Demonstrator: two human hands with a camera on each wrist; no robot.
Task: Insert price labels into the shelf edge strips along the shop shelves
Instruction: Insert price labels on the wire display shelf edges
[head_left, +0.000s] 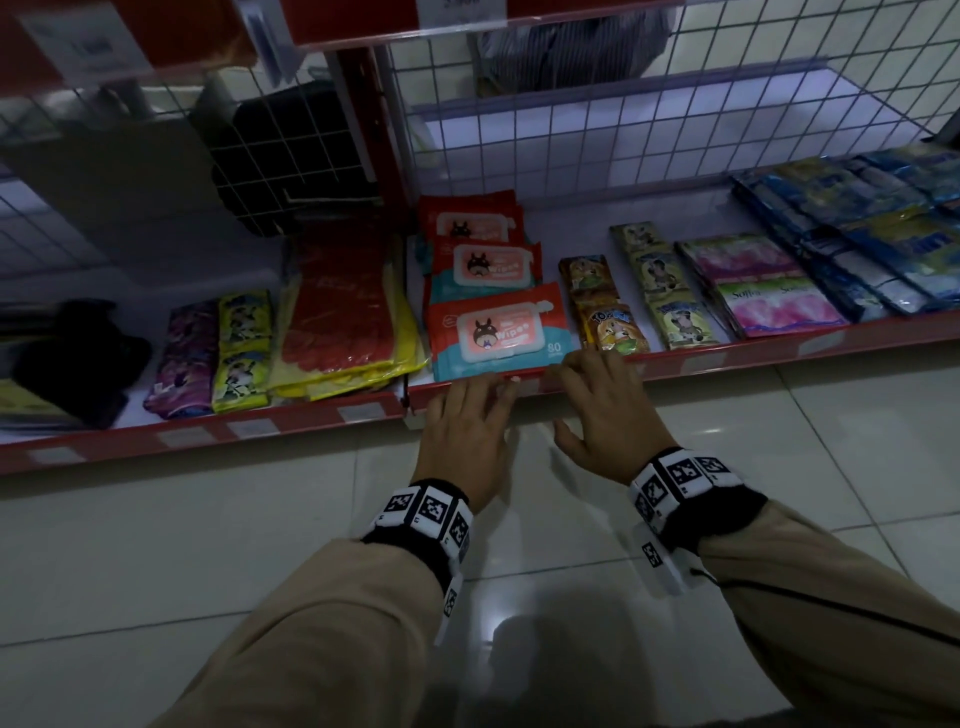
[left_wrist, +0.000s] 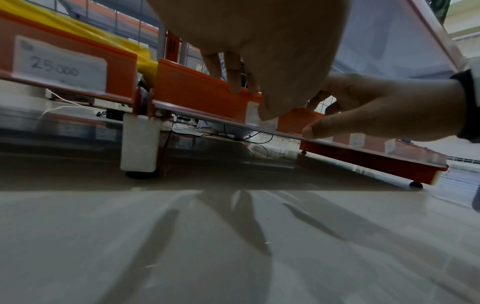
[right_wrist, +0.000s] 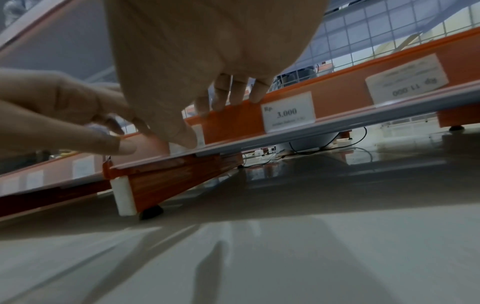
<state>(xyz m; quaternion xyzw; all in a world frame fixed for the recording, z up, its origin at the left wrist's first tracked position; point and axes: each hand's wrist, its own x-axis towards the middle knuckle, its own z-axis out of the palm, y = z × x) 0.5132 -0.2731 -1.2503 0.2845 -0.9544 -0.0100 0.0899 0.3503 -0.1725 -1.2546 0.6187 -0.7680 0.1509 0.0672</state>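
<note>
Head view: left hand (head_left: 470, 426), right hand (head_left: 605, 410) fingers spread on edge strip (head_left: 675, 364); left wrist alone shows thumb pressing label (left_wrist: 253, 112)

The small white paper price label (left_wrist: 262, 117) in the red plastic shelf edge strip (left_wrist: 200, 92) is largely covered by the left hand (left_wrist: 259, 47), so its print cannot be read. In the head view, the other white labels along the strip are rendered too small to read. The dark bundle (head_left: 78, 358) at the shelf's left end is too dim to be identified.
</note>
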